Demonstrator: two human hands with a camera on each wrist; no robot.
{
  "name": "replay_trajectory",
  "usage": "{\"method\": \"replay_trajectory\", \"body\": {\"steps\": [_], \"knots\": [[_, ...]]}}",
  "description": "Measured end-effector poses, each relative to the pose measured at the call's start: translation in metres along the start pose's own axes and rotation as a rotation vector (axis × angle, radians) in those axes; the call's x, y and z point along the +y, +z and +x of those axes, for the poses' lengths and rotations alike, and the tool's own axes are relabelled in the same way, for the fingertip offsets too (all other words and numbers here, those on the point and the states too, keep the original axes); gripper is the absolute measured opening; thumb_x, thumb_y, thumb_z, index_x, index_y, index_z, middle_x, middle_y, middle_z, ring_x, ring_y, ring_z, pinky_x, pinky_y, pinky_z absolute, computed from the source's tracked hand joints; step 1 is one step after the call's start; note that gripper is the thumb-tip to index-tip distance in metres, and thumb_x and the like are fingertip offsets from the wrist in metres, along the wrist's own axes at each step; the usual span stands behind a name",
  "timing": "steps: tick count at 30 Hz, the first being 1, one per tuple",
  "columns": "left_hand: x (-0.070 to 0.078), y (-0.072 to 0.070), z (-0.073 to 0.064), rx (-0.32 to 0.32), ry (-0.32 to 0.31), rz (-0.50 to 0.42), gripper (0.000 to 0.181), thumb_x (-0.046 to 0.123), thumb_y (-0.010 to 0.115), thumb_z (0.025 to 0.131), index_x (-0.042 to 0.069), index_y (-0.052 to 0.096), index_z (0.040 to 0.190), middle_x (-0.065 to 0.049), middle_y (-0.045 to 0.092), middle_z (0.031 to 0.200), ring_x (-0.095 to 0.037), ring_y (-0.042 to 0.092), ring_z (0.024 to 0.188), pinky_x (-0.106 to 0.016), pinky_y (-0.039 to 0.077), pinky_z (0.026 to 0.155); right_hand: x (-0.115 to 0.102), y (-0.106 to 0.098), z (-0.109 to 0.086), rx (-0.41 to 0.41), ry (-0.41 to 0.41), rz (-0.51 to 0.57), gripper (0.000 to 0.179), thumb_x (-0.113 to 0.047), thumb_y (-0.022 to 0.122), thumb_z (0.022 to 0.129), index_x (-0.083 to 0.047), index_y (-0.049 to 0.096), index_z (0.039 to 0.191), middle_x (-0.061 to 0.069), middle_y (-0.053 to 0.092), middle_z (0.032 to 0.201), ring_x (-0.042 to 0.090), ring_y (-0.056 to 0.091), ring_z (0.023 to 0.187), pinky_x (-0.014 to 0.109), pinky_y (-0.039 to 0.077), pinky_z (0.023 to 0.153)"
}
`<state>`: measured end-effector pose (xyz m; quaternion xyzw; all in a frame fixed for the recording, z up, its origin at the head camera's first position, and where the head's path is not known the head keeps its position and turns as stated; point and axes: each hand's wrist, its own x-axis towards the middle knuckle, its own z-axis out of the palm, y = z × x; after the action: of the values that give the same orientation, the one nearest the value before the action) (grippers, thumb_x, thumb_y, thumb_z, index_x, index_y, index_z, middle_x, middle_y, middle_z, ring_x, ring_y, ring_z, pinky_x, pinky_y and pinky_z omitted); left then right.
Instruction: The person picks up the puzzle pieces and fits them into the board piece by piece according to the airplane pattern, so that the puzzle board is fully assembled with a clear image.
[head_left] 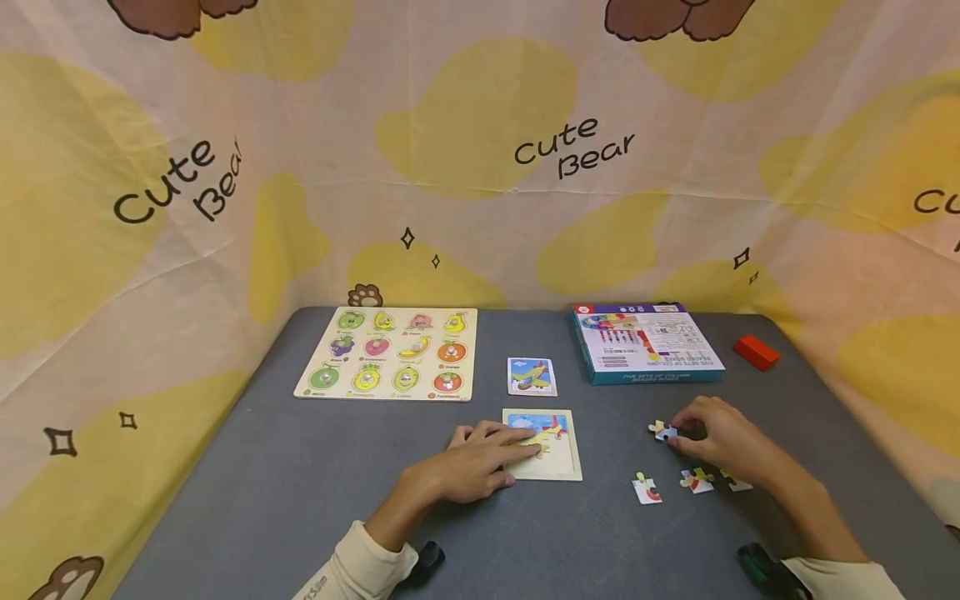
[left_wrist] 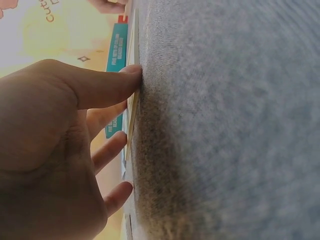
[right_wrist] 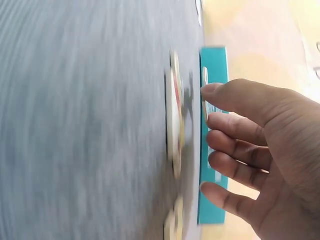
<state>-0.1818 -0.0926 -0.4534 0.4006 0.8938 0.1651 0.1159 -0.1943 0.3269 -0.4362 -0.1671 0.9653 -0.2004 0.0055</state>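
Observation:
A small wooden puzzle board [head_left: 562,461] with a partly filled airplane picture lies flat at the middle of the table. My left hand [head_left: 476,462] rests on its left side, fingers extended over the picture and the thumb [left_wrist: 112,89] at the board's near-left edge. Off to the right, my right hand [head_left: 720,433] pinches a jigsaw piece [head_left: 662,430] between thumb and index finger. In the right wrist view that piece [right_wrist: 205,75] appears edge-on, raised off the table. Nearer the person lie loose pieces: one white and red piece [head_left: 647,489], a yellow and red piece [head_left: 697,481] and another piece [head_left: 737,481] partly behind the right hand.
An airplane picture card [head_left: 532,377] lies behind the board. Back left is a large fruit puzzle board [head_left: 386,354]. A teal-edged box [head_left: 648,343] and a red block [head_left: 757,352] sit at the back right. Patterned cloth [head_left: 465,150] hangs behind the grey table [head_left: 300,500].

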Motion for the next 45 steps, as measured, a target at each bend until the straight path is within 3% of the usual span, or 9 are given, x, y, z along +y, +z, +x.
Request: {"method": "replay_trajectory", "body": {"steps": [5, 13, 19, 27, 39, 45], "knots": [[-0.004, 0.004, 0.001, 0.015, 0.016, 0.015, 0.057, 0.033, 0.057, 0.11, 0.039, 0.039, 0.164, 0.012, 0.032, 0.172, -0.025, 0.034, 0.151, -0.047, 0.033, 0.094, -0.019, 0.008, 0.011, -0.05, -0.015, 0.006, 0.021, -0.029, 0.083, 0.091, -0.013, 0.077, 0.101, -0.002, 0.064, 0.1, 0.019, 0.055, 0.097, 0.044, 0.049, 0.085], [0.008, -0.009, -0.003, -0.014, -0.001, 0.022, 0.057, 0.031, 0.058, 0.11, 0.035, 0.041, 0.164, 0.01, 0.034, 0.171, -0.024, 0.035, 0.15, -0.047, 0.033, 0.096, -0.053, 0.02, 0.025, -0.081, -0.049, -0.003, 0.023, -0.032, 0.083, 0.091, -0.014, 0.078, 0.104, -0.003, 0.064, 0.102, 0.018, 0.055, 0.099, 0.046, 0.053, 0.089], [-0.008, 0.007, 0.004, 0.019, 0.01, -0.006, 0.058, 0.033, 0.059, 0.109, 0.041, 0.04, 0.163, 0.014, 0.032, 0.172, -0.024, 0.034, 0.151, -0.047, 0.032, 0.096, -0.073, 0.03, 0.034, -0.079, -0.09, -0.018, 0.02, -0.032, 0.083, 0.092, -0.017, 0.078, 0.103, -0.008, 0.062, 0.1, 0.013, 0.054, 0.098, 0.044, 0.053, 0.09], [-0.01, 0.009, 0.006, -0.005, -0.03, -0.025, 0.058, 0.034, 0.059, 0.109, 0.043, 0.04, 0.163, 0.017, 0.03, 0.172, -0.023, 0.033, 0.152, -0.048, 0.031, 0.098, -0.092, 0.038, 0.041, -0.083, -0.138, -0.024, 0.019, -0.032, 0.084, 0.092, -0.017, 0.078, 0.104, -0.009, 0.061, 0.099, 0.01, 0.052, 0.095, 0.038, 0.053, 0.085], [-0.007, 0.005, 0.004, 0.001, -0.013, -0.029, 0.058, 0.034, 0.058, 0.109, 0.042, 0.039, 0.164, 0.017, 0.029, 0.173, -0.023, 0.033, 0.152, -0.051, 0.031, 0.1, -0.109, 0.046, 0.049, -0.091, -0.204, -0.037, 0.021, -0.035, 0.085, 0.092, -0.019, 0.078, 0.104, -0.01, 0.061, 0.099, 0.009, 0.051, 0.093, 0.036, 0.051, 0.081], [-0.011, 0.01, 0.006, 0.004, -0.012, -0.016, 0.058, 0.035, 0.058, 0.109, 0.042, 0.039, 0.164, 0.016, 0.029, 0.173, -0.024, 0.033, 0.152, -0.049, 0.031, 0.099, -0.114, 0.048, 0.051, -0.115, -0.193, -0.019, 0.024, -0.035, 0.085, 0.091, -0.018, 0.078, 0.106, -0.009, 0.062, 0.101, 0.011, 0.051, 0.096, 0.037, 0.052, 0.083]]}}
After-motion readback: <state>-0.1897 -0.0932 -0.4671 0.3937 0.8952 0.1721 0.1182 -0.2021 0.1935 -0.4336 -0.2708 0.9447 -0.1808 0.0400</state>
